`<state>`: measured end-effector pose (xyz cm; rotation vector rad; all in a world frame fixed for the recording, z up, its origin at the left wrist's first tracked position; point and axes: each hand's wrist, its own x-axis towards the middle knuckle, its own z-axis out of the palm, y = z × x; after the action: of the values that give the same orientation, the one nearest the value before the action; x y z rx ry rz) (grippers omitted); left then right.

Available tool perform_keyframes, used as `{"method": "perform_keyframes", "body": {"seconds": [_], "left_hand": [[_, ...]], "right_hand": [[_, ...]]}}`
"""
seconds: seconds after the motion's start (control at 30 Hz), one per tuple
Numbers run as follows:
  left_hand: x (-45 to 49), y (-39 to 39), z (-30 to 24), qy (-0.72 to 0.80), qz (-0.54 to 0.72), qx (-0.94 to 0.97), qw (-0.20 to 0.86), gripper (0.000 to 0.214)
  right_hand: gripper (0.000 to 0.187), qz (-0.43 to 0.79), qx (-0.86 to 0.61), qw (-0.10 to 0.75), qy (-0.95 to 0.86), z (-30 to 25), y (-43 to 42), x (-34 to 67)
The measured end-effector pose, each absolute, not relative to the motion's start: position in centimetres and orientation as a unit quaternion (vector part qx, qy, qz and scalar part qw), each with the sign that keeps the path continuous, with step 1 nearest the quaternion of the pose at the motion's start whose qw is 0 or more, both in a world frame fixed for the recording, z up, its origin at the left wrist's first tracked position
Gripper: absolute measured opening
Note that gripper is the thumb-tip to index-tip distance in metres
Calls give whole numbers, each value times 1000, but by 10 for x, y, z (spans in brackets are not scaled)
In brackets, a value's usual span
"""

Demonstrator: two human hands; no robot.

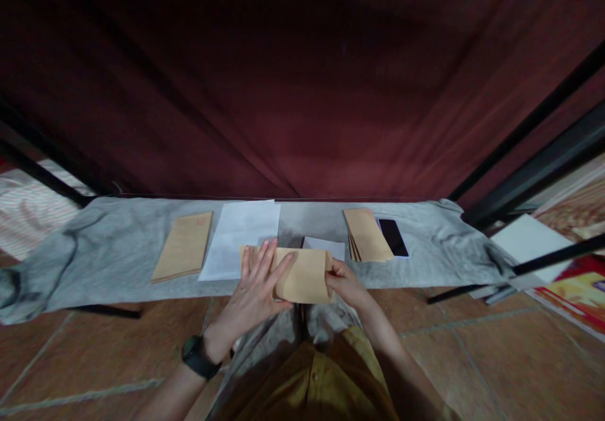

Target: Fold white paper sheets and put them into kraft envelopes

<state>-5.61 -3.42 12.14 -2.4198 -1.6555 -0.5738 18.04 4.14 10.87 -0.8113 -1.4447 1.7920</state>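
A brown paper envelope [305, 276] lies crosswise in front of me, at the near edge of the cloth-covered bench. My left hand [258, 282] lies over its left part, fingers spread out flat on the paper. At the right end, which gapes a little, my right hand [345, 282] is closed on the envelope's edge; its fingertips are partly hidden there. Behind the envelope shows a white, folded-looking paper [326, 246], mostly covered. White sheets [243, 235] lie just beyond my left hand. Several brown envelopes [369, 235] are fanned out to the right.
A stack of larger brown envelopes [183, 244] lies on the left of the bench's grey cloth [123, 238]. A dark-screened phone [393, 237] touches the right-hand envelopes. Behind hangs a dark red curtain [321, 125]. Black metal bars [534, 112] rise at the right.
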Motion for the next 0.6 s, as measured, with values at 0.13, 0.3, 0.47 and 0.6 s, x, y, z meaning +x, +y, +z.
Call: {"method": "perform_keyframes", "body": {"seconds": [0.13,0.3,0.47,0.6], "left_hand": [[-48,-36,121,-545,-167,-818,79,100],[-40,-38,113,-559,-174,-808,60,106],[-40,-40,113,-558,-188,-806,55,108],[-40,-42,116,-551,-192,-810,62,105]], "right_hand": [[38,683,-307,338,-570,110,41,186],[32,650,-318,351,-595,104,44,191],[28,626,-346,357,-602,100,46,192],[23,595,-380,354,-614,95,49,191]]}}
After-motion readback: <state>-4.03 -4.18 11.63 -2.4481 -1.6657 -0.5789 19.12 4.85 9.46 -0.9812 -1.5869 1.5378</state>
